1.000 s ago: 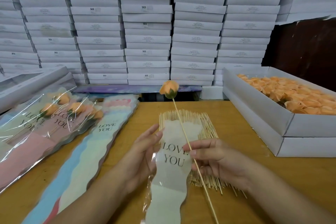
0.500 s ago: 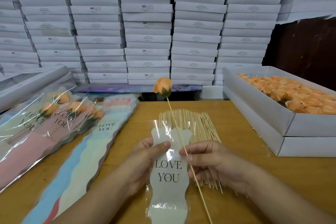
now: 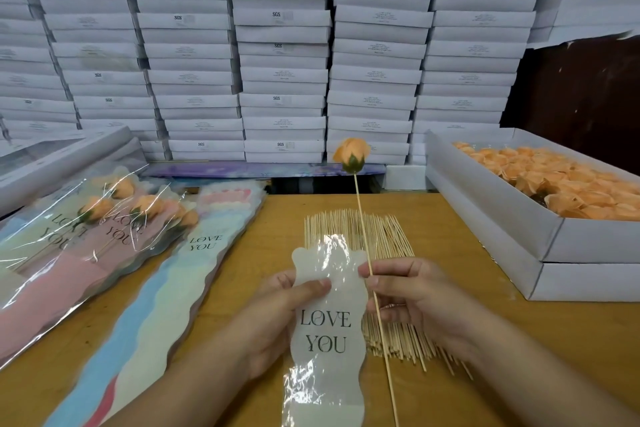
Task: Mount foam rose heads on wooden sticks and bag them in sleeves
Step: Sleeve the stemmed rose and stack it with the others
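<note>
Left hand: your left hand (image 3: 273, 315) gripped the sleeve (image 3: 327, 329) near its top, thumb pressed across the front face just above the words "LOVE YOU", fingers curled behind it.
Right hand: your right hand (image 3: 412, 298) pinched the stick (image 3: 372, 274) between thumb and fingertips, about midway along its length; one fingertip also touched the sleeve's right edge.
Rose: the foam rose (image 3: 350, 154) sat mounted on the stick's far end, in the middle of the frame, well above both hands.
Stick axis: it ran from the rose down and slightly right, past your right hand to the bottom edge of the frame; the bare end pointed toward you.
Sleeve axis: lengthwise toward you, scalloped top edge at the far end, just left of the stick and nearly parallel to it.
Key relation: the stick lay beside the sleeve, not in it; whether the sleeve's mouth was open, the picture did not show.
Next move, as a judgement: the bare end probably had to be lifted to the sleeve's top and fed down.
Surroundings: loose sticks (image 3: 360, 236) under your hands on the surface (image 3: 460, 288); bagged roses (image 3: 104, 218) at left; a box of rose heads (image 3: 554, 184) at right.
</note>
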